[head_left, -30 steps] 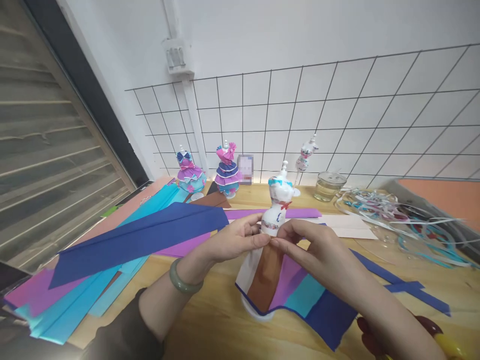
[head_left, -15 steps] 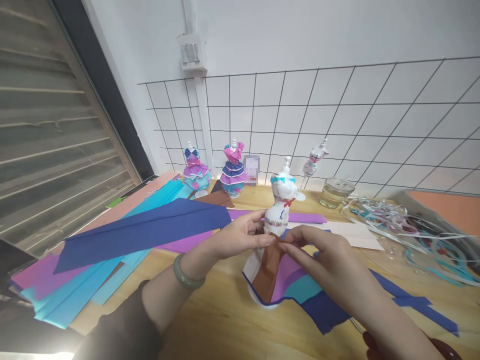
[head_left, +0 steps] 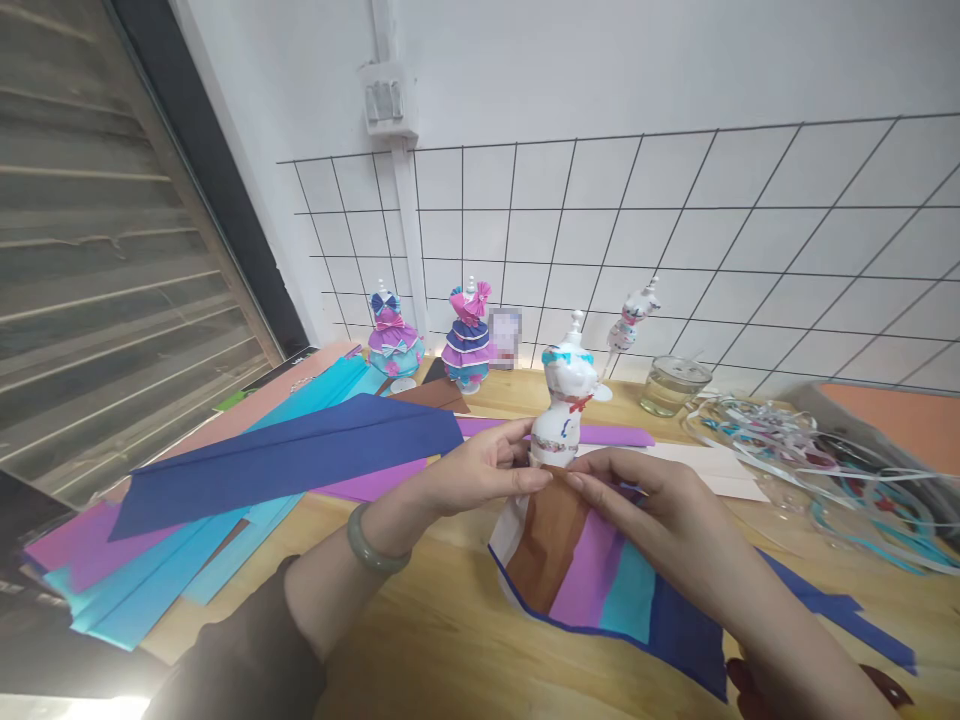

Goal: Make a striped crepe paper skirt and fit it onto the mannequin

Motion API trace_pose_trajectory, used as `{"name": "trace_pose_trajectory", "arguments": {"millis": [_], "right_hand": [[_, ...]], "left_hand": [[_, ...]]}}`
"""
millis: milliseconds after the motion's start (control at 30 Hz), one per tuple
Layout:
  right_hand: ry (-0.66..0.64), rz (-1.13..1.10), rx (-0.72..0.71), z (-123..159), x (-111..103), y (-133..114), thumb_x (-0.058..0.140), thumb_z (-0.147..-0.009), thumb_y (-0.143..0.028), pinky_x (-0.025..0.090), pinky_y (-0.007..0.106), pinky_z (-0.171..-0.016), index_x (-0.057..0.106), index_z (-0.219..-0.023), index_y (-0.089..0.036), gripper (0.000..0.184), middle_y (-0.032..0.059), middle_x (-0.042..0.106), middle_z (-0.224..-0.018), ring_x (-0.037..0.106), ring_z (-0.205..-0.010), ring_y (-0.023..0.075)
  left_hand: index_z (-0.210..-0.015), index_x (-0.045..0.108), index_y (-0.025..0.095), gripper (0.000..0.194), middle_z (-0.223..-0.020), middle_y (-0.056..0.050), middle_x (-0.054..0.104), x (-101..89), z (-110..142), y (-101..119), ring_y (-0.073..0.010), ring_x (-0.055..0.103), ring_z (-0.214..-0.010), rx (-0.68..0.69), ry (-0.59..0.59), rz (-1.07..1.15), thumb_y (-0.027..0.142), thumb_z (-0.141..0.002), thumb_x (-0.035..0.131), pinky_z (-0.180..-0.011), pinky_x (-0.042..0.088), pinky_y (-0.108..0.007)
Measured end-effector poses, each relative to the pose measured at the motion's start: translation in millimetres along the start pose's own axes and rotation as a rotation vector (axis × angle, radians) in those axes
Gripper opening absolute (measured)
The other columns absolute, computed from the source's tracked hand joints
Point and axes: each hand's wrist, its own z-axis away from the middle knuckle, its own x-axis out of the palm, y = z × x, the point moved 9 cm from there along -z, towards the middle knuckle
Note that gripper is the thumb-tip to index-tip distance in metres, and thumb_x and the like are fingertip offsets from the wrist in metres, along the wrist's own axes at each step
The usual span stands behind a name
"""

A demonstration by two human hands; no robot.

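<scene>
A small white dress form (head_left: 562, 400) with turquoise, red and printed trim stands upright before me. A striped sheet (head_left: 592, 570) of white, brown, purple, turquoise and navy, crepe paper or cloth, hangs at its lower part and spreads to the right. A thin navy edge runs along its bottom. My left hand (head_left: 487, 470), with a jade-coloured bangle on the wrist, has its thumb on the sheet's top edge and its fingers behind the form. My right hand (head_left: 645, 500) pinches the same edge just to the right. The form's base is hidden.
Two dressed forms (head_left: 394, 345) stand at the back, and a bare white form (head_left: 634, 325) leans behind. Coloured sheets (head_left: 300, 450) are piled at left. A glass jar (head_left: 675, 385), tangled ribbons (head_left: 787, 450) and navy strips (head_left: 840, 610) lie at right.
The striped sheet has opened out flatter and wider to the lower right, showing more of its stripes. My right hand has shifted slightly right along the top edge. My left hand stays nearly still.
</scene>
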Motion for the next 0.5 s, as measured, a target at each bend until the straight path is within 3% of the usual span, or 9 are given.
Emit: {"name": "trace_pose_trajectory", "arguments": {"millis": [500], "right_hand": [[-0.047, -0.011, -0.101, 0.9, 5.2, -6.4, 0.049, -0.088, -0.031, 0.05, 0.03, -0.069, 0.065, -0.09, -0.025, 0.017, 0.0019, 0.07, -0.087, 0.063, -0.079, 0.0172]], "left_hand": [[-0.126, 0.05, 0.022, 0.05, -0.119, -0.009, 0.057, 6.1, -0.7, 2.0, -0.0214, 0.051, -0.112, 0.032, -0.055, 0.01, 0.026, -0.078, 0.064, -0.093, 0.039, -0.033]]}}
